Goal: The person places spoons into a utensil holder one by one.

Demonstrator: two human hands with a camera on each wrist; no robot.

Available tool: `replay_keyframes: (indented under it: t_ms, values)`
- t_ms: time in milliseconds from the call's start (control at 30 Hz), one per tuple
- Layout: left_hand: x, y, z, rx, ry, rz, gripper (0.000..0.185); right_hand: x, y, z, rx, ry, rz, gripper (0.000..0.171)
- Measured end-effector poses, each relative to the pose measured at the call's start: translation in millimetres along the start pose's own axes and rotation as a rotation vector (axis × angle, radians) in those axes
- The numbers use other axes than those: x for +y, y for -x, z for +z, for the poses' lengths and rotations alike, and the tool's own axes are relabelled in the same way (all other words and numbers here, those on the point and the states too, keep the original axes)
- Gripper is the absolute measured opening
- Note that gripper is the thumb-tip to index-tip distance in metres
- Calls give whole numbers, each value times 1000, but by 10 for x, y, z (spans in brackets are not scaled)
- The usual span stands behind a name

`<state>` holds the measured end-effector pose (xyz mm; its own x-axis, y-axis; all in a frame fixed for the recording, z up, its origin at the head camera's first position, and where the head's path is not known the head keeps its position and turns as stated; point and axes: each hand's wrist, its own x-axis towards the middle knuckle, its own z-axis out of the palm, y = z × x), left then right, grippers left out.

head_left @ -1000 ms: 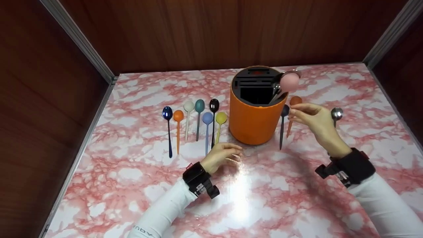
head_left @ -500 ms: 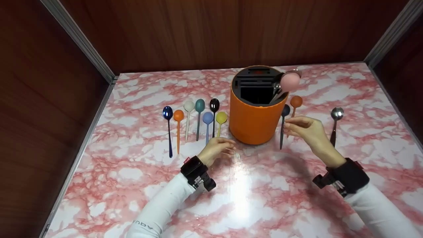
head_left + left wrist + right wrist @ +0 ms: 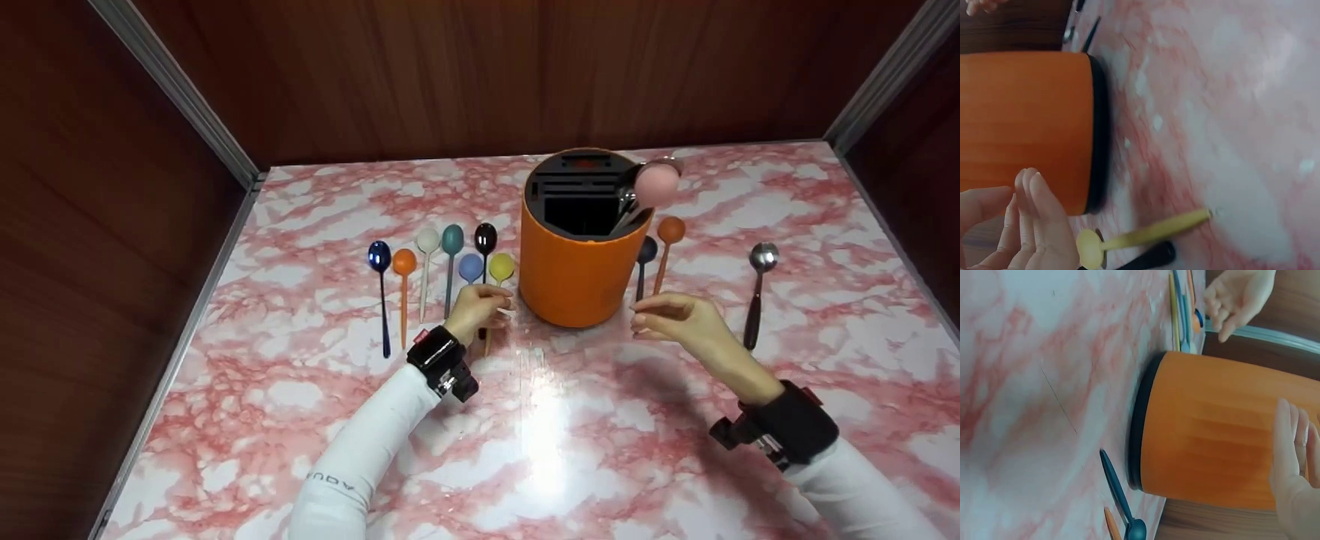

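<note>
My left hand point(image 3: 480, 311) hovers over the yellow spoon point(image 3: 501, 266), the blue spoon point(image 3: 471, 266) and the black spoon point(image 3: 486, 238), partly covering their handles. In the left wrist view its fingers point(image 3: 1044, 208) are slightly bent, with nothing between them; the yellow spoon lies beside it on the table. Right of the orange utensil holder point(image 3: 574, 281), my right hand point(image 3: 686, 322) hangs in the air, thumb and fingers apart and holding nothing. Behind it lie a dark grey spoon point(image 3: 646, 251) and an orange-brown spoon point(image 3: 671, 229), their handle ends hidden in the head view.
Further left lie a shiny blue spoon point(image 3: 379, 256), an orange spoon point(image 3: 404, 262), a whitish spoon point(image 3: 428, 241) and a teal spoon point(image 3: 452, 238). A dark-handled steel spoon point(image 3: 763, 259) lies far right. A pink spoon point(image 3: 657, 185) leans in the holder. Wooden walls point(image 3: 480, 82) surround the table.
My left hand has moved up and left, over the yellow and blue spoons. The right hand has come down towards me, away from the orange-brown spoon, uncovering the steel spoon's handle.
</note>
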<state>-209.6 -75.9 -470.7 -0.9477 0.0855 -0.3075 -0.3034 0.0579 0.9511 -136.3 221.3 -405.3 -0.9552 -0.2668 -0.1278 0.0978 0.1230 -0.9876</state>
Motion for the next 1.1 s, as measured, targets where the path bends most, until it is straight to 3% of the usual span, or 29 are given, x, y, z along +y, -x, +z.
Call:
replay_keyframes:
  t_ms: [167, 233, 367, 467, 500, 633, 667, 733, 767, 833, 933, 1000, 1067, 1100]
  values:
    - [-705, -886, -144, 24, 12, 71, 14, 48, 59, 36, -56, -75, -16, 21]
    - [-821, -1084, -160, 66, -7, 76, 13, 66, 79, 38, -67, -85, -22, 22]
    - [-798, -1157, -163, 143, -108, 117, 14, 90, 114, 35, -72, -64, -15, 26]
    - [-823, -1206, -196, 169, -218, 203, 14, 103, 136, 33, -69, -36, -1, 29]
    - [-853, -1265, -209, 182, -279, 201, 13, 108, 142, 31, -66, -26, 3, 30]
    - [-1116, -1628, -255, 311, -527, 346, 9, 122, 166, 18, -67, 9, 10, 29]
    - [-1168, -1721, -260, 342, -598, 357, 8, 126, 171, 15, -65, 14, 11, 28]
    - [-1288, -1879, -258, 406, -685, 434, 9, 136, 179, 10, -60, 23, 8, 26]
    - [-1305, -1914, -256, 410, -724, 437, 10, 142, 182, 8, -58, 25, 4, 26]
    - [-1316, -1943, -231, 431, -794, 442, 9, 153, 184, 5, -55, 28, -7, 29]
    - [-1161, -1794, -180, 406, -858, 383, 12, 168, 183, -2, -53, 19, -22, 35]
    - [-993, -1591, -137, 420, -867, 399, 10, 175, 184, -6, -52, 7, -29, 38]
    - [-651, -1235, -93, 364, -850, 336, 9, 181, 186, -10, -52, -6, -34, 39]
    - [-494, -1056, -56, 368, -837, 325, 9, 184, 187, -12, -52, -13, -37, 39]
